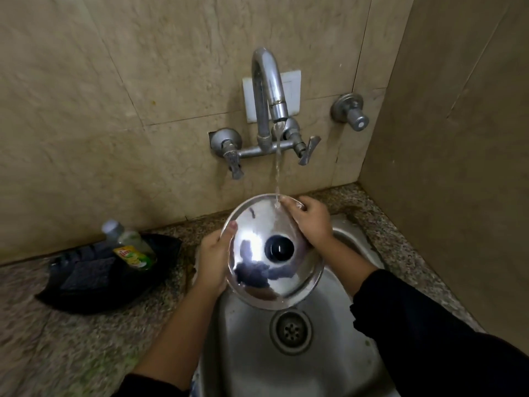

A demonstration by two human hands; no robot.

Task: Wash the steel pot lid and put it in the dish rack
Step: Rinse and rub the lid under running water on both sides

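Observation:
The round steel pot lid (257,270), with a black knob (279,248) at its centre, is tilted over the steel sink (329,368). Its shiny top faces me. My left hand (213,259) grips the lid's left rim, thumb on top. My right hand (309,219) lies on the lid's upper right part, fingers at the far rim. A thin stream of water (277,173) runs from the curved wall tap (267,90) and lands on the lid beside my right fingertips. No dish rack is in view.
On the speckled granite counter (57,339) to the left lies a black tray (94,293) holding a dark scrub pad (86,275) and a dish soap bottle (130,247). Tap handles (307,150) and a separate wall valve (350,111) project from the wall. The sink drain (290,330) sits below the lid.

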